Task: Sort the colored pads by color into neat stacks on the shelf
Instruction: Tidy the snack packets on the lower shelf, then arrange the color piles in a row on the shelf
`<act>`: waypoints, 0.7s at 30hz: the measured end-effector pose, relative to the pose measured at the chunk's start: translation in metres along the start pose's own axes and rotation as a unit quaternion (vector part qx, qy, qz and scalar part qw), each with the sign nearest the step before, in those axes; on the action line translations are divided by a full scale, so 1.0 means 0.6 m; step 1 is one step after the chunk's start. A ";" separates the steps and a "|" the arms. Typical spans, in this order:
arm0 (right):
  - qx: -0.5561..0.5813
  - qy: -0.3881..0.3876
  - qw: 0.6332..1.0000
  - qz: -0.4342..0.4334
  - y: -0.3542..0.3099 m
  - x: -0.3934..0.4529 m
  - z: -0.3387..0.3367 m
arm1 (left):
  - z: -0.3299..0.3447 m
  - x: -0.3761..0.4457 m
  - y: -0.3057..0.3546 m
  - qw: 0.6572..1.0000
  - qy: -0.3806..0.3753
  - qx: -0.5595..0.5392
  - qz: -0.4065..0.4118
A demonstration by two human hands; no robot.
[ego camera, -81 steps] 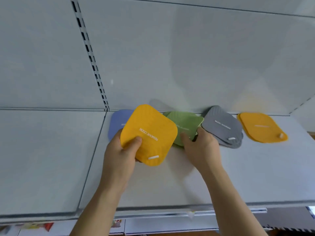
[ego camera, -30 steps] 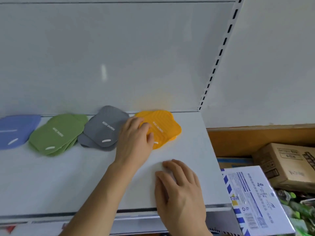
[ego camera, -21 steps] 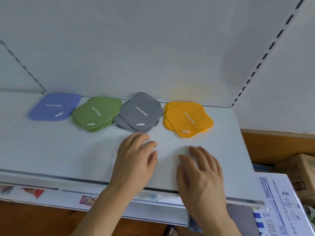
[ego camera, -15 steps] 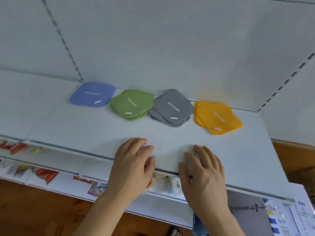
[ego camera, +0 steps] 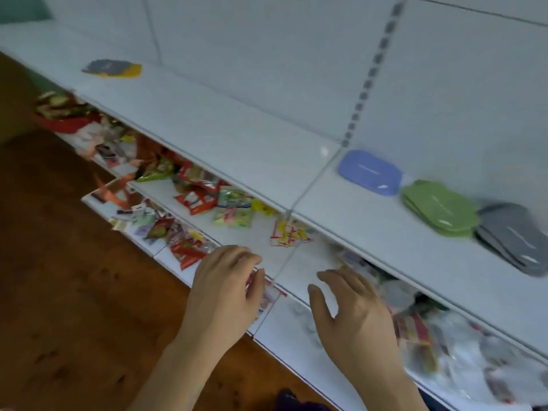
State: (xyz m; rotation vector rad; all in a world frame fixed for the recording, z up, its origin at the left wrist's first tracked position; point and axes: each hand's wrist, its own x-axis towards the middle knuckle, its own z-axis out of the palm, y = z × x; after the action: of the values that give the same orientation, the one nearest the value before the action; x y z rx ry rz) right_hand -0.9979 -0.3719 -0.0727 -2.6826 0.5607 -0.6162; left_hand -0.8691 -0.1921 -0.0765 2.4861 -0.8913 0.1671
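Note:
On the white shelf (ego camera: 370, 232) at the right lie a blue pad (ego camera: 369, 172), a green stack (ego camera: 440, 207) and a grey stack (ego camera: 516, 241), side by side. Far left on the same shelf, a grey pad (ego camera: 105, 66) lies over a yellow pad (ego camera: 130, 71). My left hand (ego camera: 225, 289) and my right hand (ego camera: 353, 307) hover below the shelf's front edge over the lower shelf, both relaxed and holding nothing. The picture is blurred by motion.
The lower shelf (ego camera: 296, 262) holds several snack packets (ego camera: 195, 191) and clear bags (ego camera: 462, 336) at the right. A slotted upright (ego camera: 367, 81) runs up the back wall. Brown wooden floor (ego camera: 59, 277) fills the left.
My view has swung left and down. Both hands have come off the shelf's front part and now hang below its edge. The yellow stack at the right has left the view.

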 end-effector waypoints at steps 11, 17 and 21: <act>0.066 -0.151 0.977 -0.138 -0.266 0.207 0.249 | -0.113 0.051 -0.301 0.984 0.027 0.051 -0.172; 0.065 -0.213 0.955 -0.194 -0.410 0.331 0.345 | -0.205 0.119 -0.432 0.961 0.029 0.080 -0.263; 0.044 -0.265 0.935 -0.231 -0.499 0.398 0.398 | -0.249 0.151 -0.523 0.951 0.020 0.072 -0.301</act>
State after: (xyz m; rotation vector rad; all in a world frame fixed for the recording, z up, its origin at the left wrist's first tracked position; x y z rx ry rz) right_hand -0.5974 -0.1635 -0.0751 -2.7307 -0.2434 0.0006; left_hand -0.5956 0.0385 -0.0493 2.7529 -0.0765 0.0743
